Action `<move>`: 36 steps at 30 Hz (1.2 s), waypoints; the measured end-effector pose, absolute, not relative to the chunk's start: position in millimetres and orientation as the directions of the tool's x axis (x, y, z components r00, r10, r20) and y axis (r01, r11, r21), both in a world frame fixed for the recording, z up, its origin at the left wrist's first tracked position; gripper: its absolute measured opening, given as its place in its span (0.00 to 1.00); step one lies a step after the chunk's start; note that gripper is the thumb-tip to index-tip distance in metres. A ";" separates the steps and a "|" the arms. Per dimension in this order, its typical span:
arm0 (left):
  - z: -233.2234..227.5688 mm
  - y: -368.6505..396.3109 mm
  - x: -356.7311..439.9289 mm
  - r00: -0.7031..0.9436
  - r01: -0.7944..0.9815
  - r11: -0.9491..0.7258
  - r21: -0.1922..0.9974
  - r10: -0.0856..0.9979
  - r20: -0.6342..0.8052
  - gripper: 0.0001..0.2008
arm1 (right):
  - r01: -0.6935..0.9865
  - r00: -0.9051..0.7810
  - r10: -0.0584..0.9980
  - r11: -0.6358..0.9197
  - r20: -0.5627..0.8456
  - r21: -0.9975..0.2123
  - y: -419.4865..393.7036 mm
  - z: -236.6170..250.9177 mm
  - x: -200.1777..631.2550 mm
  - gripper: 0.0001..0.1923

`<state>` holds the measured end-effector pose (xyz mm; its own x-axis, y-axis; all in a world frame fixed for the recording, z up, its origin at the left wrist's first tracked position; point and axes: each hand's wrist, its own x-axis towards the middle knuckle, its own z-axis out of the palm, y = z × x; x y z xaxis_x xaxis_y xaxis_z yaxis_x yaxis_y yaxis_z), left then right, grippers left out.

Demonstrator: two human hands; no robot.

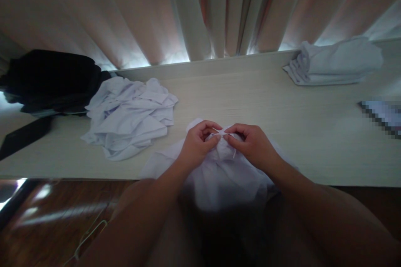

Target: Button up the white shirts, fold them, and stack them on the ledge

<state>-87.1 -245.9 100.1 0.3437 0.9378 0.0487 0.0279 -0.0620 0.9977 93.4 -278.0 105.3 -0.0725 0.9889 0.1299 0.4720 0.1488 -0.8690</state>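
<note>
A thin white garment (216, 179) lies over the table's front edge and hangs down between my legs. My left hand (199, 144) pinches a gathered edge of it between thumb and fingers. Close beside it, my right hand (250, 139) grips the same edge, fingertips a short way from the left ones. A bit of loose white thread or string seems to hang below my right fingers. The kind of garment cannot be made out. To the left of my hands lies a crumpled heap of white cloth (131, 121), apart from them.
A folded white stack of cloth (338, 62) sits at the back right of the pale table (232, 91). Black cloth (53, 79) is piled at the far left, near a flat dark object (25, 137). A blurred-out object (384, 117) lies far right. Curtains (147, 12) hang behind.
</note>
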 end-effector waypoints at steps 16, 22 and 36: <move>100.4 -251.4 -84.4 0.256 -0.034 0.033 0.999 0.966 -0.023 0.12 | 0.341 -0.105 0.992 0.108 0.076 -0.934 -277.9 103.4 97.4 0.09; 98.4 -250.0 -86.7 0.296 0.017 0.104 0.994 0.950 -0.104 0.12 | 0.400 -0.067 0.984 0.178 0.165 -0.899 -280.9 106.9 94.1 0.06; 96.5 -248.0 -85.9 0.234 0.030 0.095 0.995 0.967 -0.100 0.08 | 0.572 -0.176 0.944 0.329 0.279 -0.752 -283.9 108.7 92.8 0.06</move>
<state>-85.9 -248.0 96.5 0.2344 0.9670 -0.0997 0.0304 0.0953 0.9950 92.8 -283.9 108.7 -0.1764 0.9440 0.2790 0.5716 0.3289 -0.7517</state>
